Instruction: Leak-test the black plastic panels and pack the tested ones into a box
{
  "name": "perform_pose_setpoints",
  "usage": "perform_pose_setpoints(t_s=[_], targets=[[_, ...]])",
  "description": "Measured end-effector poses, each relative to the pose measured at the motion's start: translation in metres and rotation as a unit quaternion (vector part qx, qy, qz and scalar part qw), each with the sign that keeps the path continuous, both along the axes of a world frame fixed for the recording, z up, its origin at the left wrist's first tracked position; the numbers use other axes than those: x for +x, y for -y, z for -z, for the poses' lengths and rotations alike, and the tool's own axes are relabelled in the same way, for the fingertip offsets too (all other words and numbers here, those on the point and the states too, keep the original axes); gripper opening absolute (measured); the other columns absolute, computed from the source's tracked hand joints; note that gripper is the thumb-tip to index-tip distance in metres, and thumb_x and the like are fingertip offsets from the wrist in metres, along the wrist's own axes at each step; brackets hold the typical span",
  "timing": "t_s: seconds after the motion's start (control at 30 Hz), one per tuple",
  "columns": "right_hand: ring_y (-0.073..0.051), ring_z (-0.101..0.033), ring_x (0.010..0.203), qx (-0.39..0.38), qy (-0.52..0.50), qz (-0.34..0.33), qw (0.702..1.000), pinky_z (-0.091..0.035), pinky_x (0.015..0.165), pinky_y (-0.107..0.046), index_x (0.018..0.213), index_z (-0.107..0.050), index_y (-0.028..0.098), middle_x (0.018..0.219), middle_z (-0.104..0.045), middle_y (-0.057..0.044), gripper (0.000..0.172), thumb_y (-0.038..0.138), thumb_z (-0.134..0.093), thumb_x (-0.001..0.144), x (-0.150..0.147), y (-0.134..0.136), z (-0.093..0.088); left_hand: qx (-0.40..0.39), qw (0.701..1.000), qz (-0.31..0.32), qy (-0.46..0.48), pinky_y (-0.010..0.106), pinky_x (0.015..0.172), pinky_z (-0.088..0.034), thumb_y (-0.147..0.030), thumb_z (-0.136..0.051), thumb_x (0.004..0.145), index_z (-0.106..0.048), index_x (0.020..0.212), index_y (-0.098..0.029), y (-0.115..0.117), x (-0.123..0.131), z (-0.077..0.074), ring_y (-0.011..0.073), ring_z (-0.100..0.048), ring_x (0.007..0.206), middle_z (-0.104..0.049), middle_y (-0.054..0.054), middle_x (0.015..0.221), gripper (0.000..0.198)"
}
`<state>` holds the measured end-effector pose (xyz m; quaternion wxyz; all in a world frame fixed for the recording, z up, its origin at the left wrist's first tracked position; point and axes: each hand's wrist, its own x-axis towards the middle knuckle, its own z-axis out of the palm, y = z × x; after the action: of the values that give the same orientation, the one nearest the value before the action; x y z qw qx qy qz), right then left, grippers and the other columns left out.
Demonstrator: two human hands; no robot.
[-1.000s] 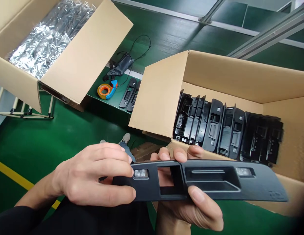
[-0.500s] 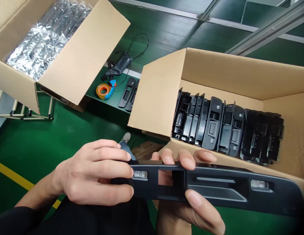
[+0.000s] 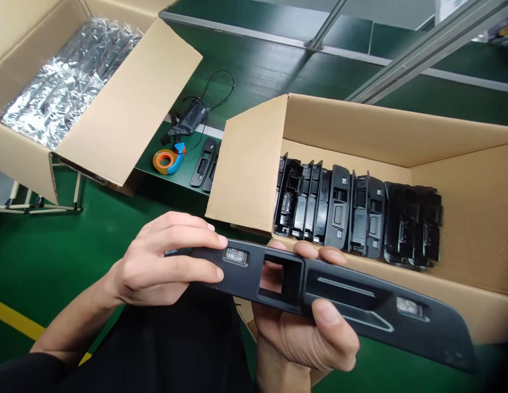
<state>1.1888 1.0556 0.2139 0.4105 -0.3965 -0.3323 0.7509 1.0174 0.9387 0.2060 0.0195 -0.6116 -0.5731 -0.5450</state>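
A long black plastic trim panel [image 3: 360, 303] with two small clear lenses and a square cut-out stretches across the lower view, tilted down to the right. My left hand [image 3: 164, 262] grips its left end, fingers over the top face. Around the panel's middle my right hand [image 3: 307, 333] is wrapped from below, thumb on the front face. Just behind stands an open cardboard box [image 3: 254, 164] with several similar black panels [image 3: 352, 210] stacked upright in a row.
A second open cardboard box [image 3: 127, 103] holding silvery foil bags [image 3: 61, 82] sits at upper left on a white rack. Between the boxes lie an orange tape dispenser [image 3: 167, 159], two black panels [image 3: 205, 162] and a black corded device [image 3: 190, 117]. The floor is green with a yellow line.
The panel has tilted further, its right end dropping lower. Both hands have shifted slightly up and left with it, and the view has swung so the boxes sit lower and more to the left.
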Motion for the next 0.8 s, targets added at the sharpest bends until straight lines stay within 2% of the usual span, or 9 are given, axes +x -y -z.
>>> perform_pose_setpoints(t_s=[0.1,0.3,0.4,0.47,0.53,0.6,0.7,0.8], targets=[[-0.028,-0.073,0.105,0.001,0.012,0.005,1.0,-0.061,0.104,-0.051,0.105,-0.077,0.04,0.104,-0.072,0.003,0.037,0.038,-0.086,0.069,0.002,-0.003,0.003,-0.008,1.0,0.003,0.016,0.036,0.088,-0.068,0.003,-0.067,0.087,-0.076,0.1,-0.021,-0.003,0.002,0.001,0.0213,-0.076,0.108,-0.08,0.008,0.116,0.028],[-0.029,-0.074,0.108,-0.006,0.002,0.008,1.0,-0.061,0.105,-0.053,0.109,-0.077,0.039,0.107,-0.075,0.002,0.038,0.04,-0.086,0.072,0.002,-0.005,0.011,-0.016,1.0,0.016,0.021,0.036,0.087,-0.067,0.007,-0.067,0.084,-0.076,0.1,-0.019,-0.008,-0.001,0.006,0.0214,-0.076,0.108,-0.079,0.01,0.116,0.032],[-0.03,-0.073,0.116,0.026,-0.014,-0.029,0.999,-0.06,0.108,-0.055,0.12,-0.074,0.04,0.118,-0.076,0.001,0.05,0.051,-0.089,0.074,0.008,-0.01,0.016,-0.03,0.999,0.006,0.031,0.036,0.086,-0.067,0.004,-0.068,0.087,-0.075,0.104,-0.021,-0.014,0.004,0.011,0.0217,-0.077,0.106,-0.08,0.011,0.113,0.031],[-0.03,-0.073,0.115,0.06,0.003,-0.04,0.997,-0.061,0.105,-0.056,0.127,-0.07,0.039,0.12,-0.076,-0.001,0.056,0.056,-0.088,0.078,0.015,-0.019,0.02,-0.063,0.997,0.02,0.049,0.035,0.086,-0.067,-0.001,-0.07,0.09,-0.073,0.109,-0.021,-0.02,0.011,0.017,0.0218,-0.078,0.104,-0.081,0.012,0.112,0.027],[-0.028,-0.074,0.105,0.092,0.043,-0.012,0.995,-0.064,0.096,-0.052,0.127,-0.069,0.035,0.111,-0.075,-0.002,0.052,0.056,-0.087,0.082,0.026,-0.033,0.021,-0.107,0.991,0.06,0.053,0.038,0.089,-0.067,-0.009,-0.072,0.094,-0.072,0.118,-0.021,-0.027,0.021,0.025,0.0228,-0.079,0.104,-0.082,0.013,0.114,0.027],[-0.024,-0.072,0.093,0.121,0.085,0.057,0.987,-0.065,0.089,-0.045,0.121,-0.07,0.032,0.099,-0.072,0.0,0.046,0.055,-0.085,0.083,0.039,-0.054,0.019,-0.145,0.984,0.093,0.038,0.042,0.097,-0.067,-0.015,-0.073,0.096,-0.069,0.128,-0.021,-0.036,0.032,0.034,0.0253,-0.079,0.111,-0.081,0.015,0.121,0.033],[-0.019,-0.068,0.083,0.164,0.127,0.159,0.965,-0.063,0.081,-0.037,0.12,-0.07,0.03,0.091,-0.067,0.003,0.045,0.048,-0.084,0.081,0.058,-0.095,0.007,-0.175,0.979,0.098,0.015,0.047,0.103,-0.066,-0.019,-0.071,0.097,-0.065,0.137,-0.022,-0.051,0.045,0.045,0.0286,-0.077,0.119,-0.079,0.017,0.13,0.041],[-0.019,-0.068,0.08,0.181,0.18,0.169,0.952,-0.061,0.075,-0.037,0.125,-0.066,0.029,0.091,-0.07,0.003,0.054,0.04,-0.085,0.075,0.074,-0.14,-0.004,-0.173,0.98,0.093,0.003,0.047,0.103,-0.066,-0.021,-0.071,0.097,-0.067,0.135,-0.02,-0.068,0.054,0.051,0.0289,-0.077,0.12,-0.078,0.018,0.129,0.038]])
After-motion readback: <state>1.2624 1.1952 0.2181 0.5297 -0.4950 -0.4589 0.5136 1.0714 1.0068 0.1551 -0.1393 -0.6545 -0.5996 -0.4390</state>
